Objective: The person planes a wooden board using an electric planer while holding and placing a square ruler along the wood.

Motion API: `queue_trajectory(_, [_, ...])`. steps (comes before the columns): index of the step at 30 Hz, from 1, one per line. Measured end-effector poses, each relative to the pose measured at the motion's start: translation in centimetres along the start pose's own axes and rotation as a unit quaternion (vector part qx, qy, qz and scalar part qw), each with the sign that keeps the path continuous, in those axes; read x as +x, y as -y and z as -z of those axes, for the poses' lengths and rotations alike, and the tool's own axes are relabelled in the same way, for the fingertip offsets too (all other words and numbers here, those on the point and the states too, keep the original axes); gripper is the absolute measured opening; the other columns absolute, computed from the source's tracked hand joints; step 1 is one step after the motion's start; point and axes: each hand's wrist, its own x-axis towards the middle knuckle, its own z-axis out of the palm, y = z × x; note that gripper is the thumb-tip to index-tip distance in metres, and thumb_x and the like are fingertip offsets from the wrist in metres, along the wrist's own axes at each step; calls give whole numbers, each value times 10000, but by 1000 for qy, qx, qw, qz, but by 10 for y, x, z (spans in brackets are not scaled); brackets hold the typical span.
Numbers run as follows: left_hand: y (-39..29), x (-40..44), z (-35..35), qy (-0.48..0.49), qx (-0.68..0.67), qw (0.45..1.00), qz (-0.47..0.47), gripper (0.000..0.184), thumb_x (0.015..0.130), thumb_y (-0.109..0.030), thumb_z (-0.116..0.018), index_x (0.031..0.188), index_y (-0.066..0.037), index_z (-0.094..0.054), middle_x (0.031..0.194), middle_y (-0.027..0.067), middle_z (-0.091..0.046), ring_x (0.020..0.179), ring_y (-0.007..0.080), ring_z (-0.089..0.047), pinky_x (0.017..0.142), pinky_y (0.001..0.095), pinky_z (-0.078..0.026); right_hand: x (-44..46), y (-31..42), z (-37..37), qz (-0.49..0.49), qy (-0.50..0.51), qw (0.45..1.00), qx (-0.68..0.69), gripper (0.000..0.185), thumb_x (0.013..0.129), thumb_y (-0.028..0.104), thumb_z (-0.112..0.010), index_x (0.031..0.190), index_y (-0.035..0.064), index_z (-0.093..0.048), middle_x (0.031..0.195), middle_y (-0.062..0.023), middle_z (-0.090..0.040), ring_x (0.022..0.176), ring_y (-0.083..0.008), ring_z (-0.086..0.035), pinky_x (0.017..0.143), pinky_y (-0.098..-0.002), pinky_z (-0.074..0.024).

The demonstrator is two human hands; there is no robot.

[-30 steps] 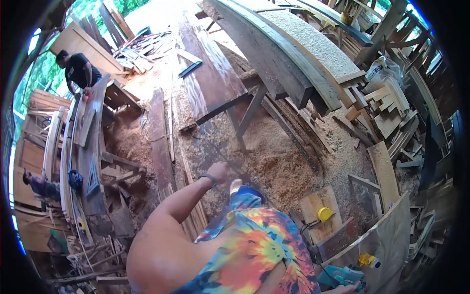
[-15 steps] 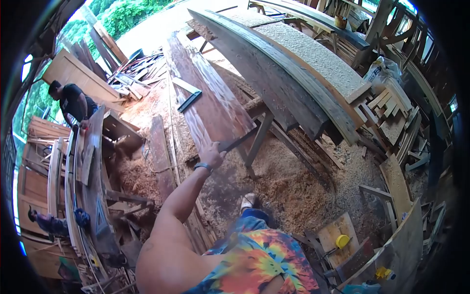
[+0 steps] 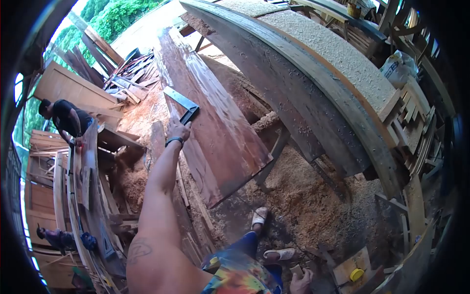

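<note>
My left hand [image 3: 178,130], with a band on its wrist, reaches over the left edge of a reddish-brown board [image 3: 220,142]. It is at the lower end of the black handle of a square [image 3: 187,110], which lies on the board with its pale blade pointing up and left. Whether the fingers grip the handle is hard to make out. Low in the view, my right hand [image 3: 302,282] is closed on a small brown block [image 3: 296,269], near my sandalled feet.
Long thick planks [image 3: 293,88] rest on supports at the right. A person [image 3: 71,117] bends over a bench at the left; another person [image 3: 56,237] is lower down. Sawdust [image 3: 313,206] and wood scraps cover the ground. A yellow round object [image 3: 356,274] lies at the lower right.
My left hand has moved up and left from the board's near end to the square. The board appears larger and nearer. My right hand now shows with the small block.
</note>
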Motion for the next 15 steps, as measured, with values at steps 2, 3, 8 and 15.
queue_trajectory(2, [-3, 17, 10, 75, -47, 995, 40, 926, 942, -650, -554, 1565, -10, -312, 1605, 272, -326, 1414, 460, -423, 1154, 520, -371, 6, -14, -37, -76, 111, 991, -4, 493, 789, 202, -795, 1186, -42, -636, 1109, -259, -668, 1051, -426, -652, 920, -478, -525])
queue_trajectory(3, [-7, 22, 13, 110, -72, 990, 59, 934, 946, -676, -527, 1569, -15, -309, 1603, 258, -336, 1393, 463, -447, 1140, 515, -389, 8, -33, -64, -100, 129, 987, 10, 489, 774, 224, -812, 1153, -39, -649, 1103, -266, -670, 1061, -432, -646, 939, -493, -512])
queue_trajectory(8, [-5, 18, -20, -16, 54, 998, 24, 606, 1001, -630, -473, 1425, -209, -572, 1493, 229, -466, 1353, 478, -466, 1117, 563, -389, 31, -108, -204, -172, 238, 955, 34, 503, 788, 315, -782, 1129, -48, -711, 1142, -281, -708, 1118, -419, -677, 963, -480, -530])
queue_trajectory(15, [0, -40, -48, -87, -28, 987, -130, 649, 1032, -548, -484, 1379, -13, -602, 1438, 284, -538, 1381, 433, -475, 1152, 439, -379, 28, -102, -276, -169, 318, 932, 44, 538, 842, 434, -622, 1135, 0, -742, 1148, -262, -721, 1118, -422, -682, 992, -456, -533])
